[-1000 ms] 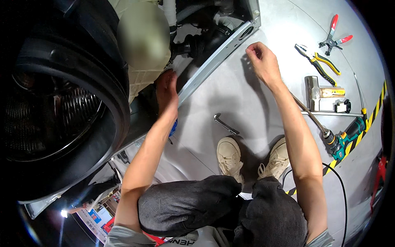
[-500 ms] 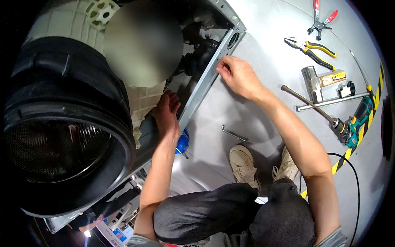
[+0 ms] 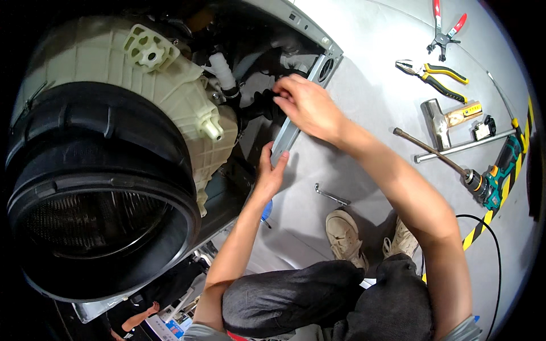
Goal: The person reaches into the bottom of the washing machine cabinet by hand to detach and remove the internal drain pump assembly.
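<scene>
My left hand point(image 3: 270, 170) grips the grey metal rail point(image 3: 284, 140) along the open machine's edge, thumb and fingers around it. My right hand point(image 3: 307, 108) reaches over that rail, fingertips curled together beside a black ribbed rubber hose point(image 3: 256, 106); whatever they might hold is hidden. Left of the hose, a translucent white fitting point(image 3: 222, 73) stands on dark pipework. The cream plastic tub point(image 3: 96, 65) fills the upper left, with a large black rubber gasket point(image 3: 99, 111) around its dark opening.
On the floor at right lie red-handled pliers point(image 3: 445, 37), yellow-black pliers point(image 3: 438, 77), a hammer point(image 3: 439, 125), a long metal bar point(image 3: 460, 150), a cordless drill point(image 3: 495, 176) and a black cable point(image 3: 490, 227). A small wrench point(image 3: 330, 195) lies by my shoes. Another person's arm point(image 3: 139, 317) shows at lower left.
My left hand has risen from inside the machine onto the rail. My right hand has moved leftward over the rail to the hose. The view has shifted, showing more of the tub.
</scene>
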A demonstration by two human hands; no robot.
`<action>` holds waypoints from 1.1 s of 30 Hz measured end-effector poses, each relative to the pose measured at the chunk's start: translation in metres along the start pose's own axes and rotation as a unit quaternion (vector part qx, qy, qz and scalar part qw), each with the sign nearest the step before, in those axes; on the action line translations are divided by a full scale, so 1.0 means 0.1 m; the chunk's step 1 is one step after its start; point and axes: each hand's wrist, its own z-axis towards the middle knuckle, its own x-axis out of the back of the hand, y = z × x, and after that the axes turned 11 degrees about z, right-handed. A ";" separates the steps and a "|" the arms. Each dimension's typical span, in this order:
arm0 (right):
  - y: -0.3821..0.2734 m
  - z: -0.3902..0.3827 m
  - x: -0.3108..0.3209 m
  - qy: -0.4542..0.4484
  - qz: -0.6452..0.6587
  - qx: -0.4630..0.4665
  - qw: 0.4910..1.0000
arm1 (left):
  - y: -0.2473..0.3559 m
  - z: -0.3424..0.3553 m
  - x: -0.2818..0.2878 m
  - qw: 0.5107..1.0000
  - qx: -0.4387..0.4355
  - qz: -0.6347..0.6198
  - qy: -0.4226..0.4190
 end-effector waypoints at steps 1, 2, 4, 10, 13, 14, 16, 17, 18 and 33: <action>-0.01 0.10 -0.07 0.008 0.012 0.001 1.000 | 0.00 0.00 -0.03 1.000 -0.013 0.027 -0.004; -0.02 0.23 -0.14 0.018 0.025 0.002 1.000 | -0.02 0.01 -0.03 0.998 -0.041 0.029 -0.023; -0.04 0.43 -0.31 0.055 0.057 0.008 0.997 | -0.08 0.01 -0.09 0.993 -0.076 0.095 0.007; -0.03 0.85 -0.64 0.054 0.155 -0.024 0.986 | -0.15 0.01 -0.18 0.992 -0.085 0.093 0.035; 0.01 1.04 -0.69 -0.019 0.277 -0.140 0.950 | -0.10 0.00 -0.18 0.992 -0.075 0.095 0.028; 0.01 1.06 -0.71 -0.021 0.293 -0.148 0.944 | -0.05 -0.02 -0.17 0.991 -0.076 0.108 0.028; -0.02 1.07 -0.74 -0.026 0.323 -0.164 0.932 | -0.04 -0.02 -0.16 0.989 -0.074 0.125 0.031; -0.04 1.07 -0.73 -0.044 0.325 -0.162 0.931 | -0.06 -0.02 -0.16 0.988 -0.072 0.130 0.034; -0.06 1.08 -0.73 -0.062 0.327 -0.161 0.929 | -0.08 -0.02 -0.17 0.988 -0.070 0.134 0.036; -0.03 1.00 -0.58 -0.037 0.338 -0.148 0.929 | -0.15 0.01 -0.20 0.984 -0.099 0.138 0.047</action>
